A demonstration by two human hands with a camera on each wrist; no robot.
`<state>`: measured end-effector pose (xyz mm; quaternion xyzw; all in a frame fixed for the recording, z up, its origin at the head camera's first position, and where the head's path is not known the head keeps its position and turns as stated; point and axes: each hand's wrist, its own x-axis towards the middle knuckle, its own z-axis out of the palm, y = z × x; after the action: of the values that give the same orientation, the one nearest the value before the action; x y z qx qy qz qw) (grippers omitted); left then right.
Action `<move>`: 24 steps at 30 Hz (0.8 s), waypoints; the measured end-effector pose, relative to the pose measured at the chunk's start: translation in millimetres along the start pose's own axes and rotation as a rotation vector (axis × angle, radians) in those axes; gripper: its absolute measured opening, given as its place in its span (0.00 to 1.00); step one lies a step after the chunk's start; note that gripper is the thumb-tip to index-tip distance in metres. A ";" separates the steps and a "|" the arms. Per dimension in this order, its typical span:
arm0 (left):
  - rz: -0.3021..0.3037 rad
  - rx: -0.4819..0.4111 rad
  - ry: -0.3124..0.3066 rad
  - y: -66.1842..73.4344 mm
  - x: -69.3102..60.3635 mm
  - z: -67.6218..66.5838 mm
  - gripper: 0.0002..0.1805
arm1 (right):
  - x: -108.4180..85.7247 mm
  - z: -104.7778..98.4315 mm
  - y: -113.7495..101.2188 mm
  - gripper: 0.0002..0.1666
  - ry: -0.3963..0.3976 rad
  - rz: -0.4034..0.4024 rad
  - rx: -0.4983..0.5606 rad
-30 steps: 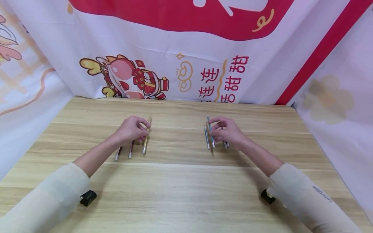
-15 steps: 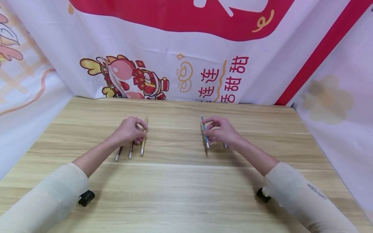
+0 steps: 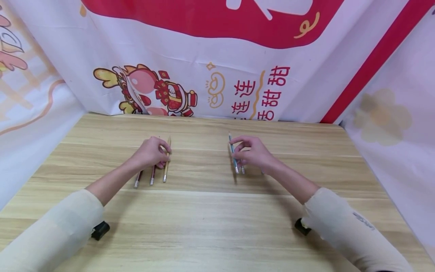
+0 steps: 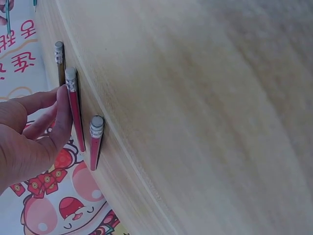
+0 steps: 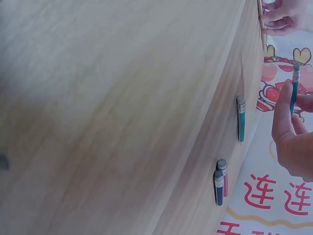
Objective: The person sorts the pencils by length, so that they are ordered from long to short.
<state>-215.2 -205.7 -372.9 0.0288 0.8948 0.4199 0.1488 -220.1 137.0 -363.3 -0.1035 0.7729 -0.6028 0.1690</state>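
Note:
My left hand [image 3: 151, 152] pinches a yellow pencil [image 3: 165, 172] near its middle, low at the table surface. Two dark red pencils, one red pencil [image 3: 152, 176] and another red pencil [image 3: 137, 180], lie left of it, partly under the hand. In the left wrist view, metal bands and erasers tip all three. My right hand [image 3: 254, 152] pinches a teal pencil [image 3: 234, 160] between thumb and fingers, raised off the table above its shadow. In the right wrist view, a second teal pencil [image 5: 241, 120] lies on the table, with a dark blue pencil [image 5: 218, 188] and a red pencil [image 5: 225, 182] side by side farther off.
The wood-grain table [image 3: 204, 226] ends at a printed white-and-red cloth [image 3: 190, 53] hanging behind it. Cloth also hangs on both sides. Black clips [image 3: 100, 230] show beside the sleeves.
My right hand has carried the teal pencil leftward, over and past the other teal pencil. My left hand has shifted the yellow pencil slightly left, toward the red ones.

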 end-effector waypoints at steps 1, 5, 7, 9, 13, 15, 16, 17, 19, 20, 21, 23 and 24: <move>0.001 -0.005 -0.002 -0.2 0.3 0.1 0.13 | 0.0 0.5 -0.1 0.27 -0.002 -0.001 -0.001; -0.002 -0.016 -0.006 0.1 0.0 0.3 0.13 | -0.1 2.4 -1.6 0.26 -0.003 0.003 -0.001; -0.003 -0.014 -0.003 0.8 -0.6 0.2 0.14 | -0.5 3.5 -2.2 0.26 -0.005 0.006 0.002; -0.003 -0.011 -0.002 1.8 -1.2 0.2 0.14 | -0.7 4.7 -2.6 0.26 -0.007 0.008 0.008; -0.003 -0.010 0.001 1.3 -1.6 0.1 0.15 | 0.4 6.8 -2.7 0.27 -0.015 0.020 0.023; -0.004 -0.016 0.000 1.6 -1.9 0.2 0.16 | 1.7 7.7 -2.4 0.27 -0.019 0.025 0.031; -0.008 -0.019 0.001 1.7 -1.9 0.2 0.16 | 2.5 8.1 -2.0 0.27 -0.021 0.028 0.034; -0.009 -0.021 0.001 1.9 -2.1 0.2 0.16 | 3.1 8.4 -1.9 0.27 -0.023 0.030 0.034; -0.012 -0.030 0.000 2.3 -2.2 0.1 0.17 | 4.4 8.9 -1.7 0.27 -0.027 0.032 0.033; -0.014 -0.036 0.001 2.4 -2.3 0.1 0.18 | 4.8 9.1 -2.0 0.27 -0.029 0.033 0.031; -0.017 -0.043 0.001 2.2 -2.1 0.0 0.18 | 5.5 9.6 -1.8 0.27 -0.031 0.034 0.031; -0.023 -0.058 0.002 1.9 -1.9 -0.2 0.18 | 6.3 10.8 -2.3 0.27 -0.034 0.037 0.031; -0.027 -0.069 0.002 1.6 -1.8 -0.2 0.19 | 6.7 11.6 -2.5 0.27 -0.036 0.037 0.034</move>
<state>-213.7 -205.1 -371.2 0.0112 0.8803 0.4484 0.1545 -221.9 123.5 -364.3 -0.0970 0.7611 -0.6107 0.1959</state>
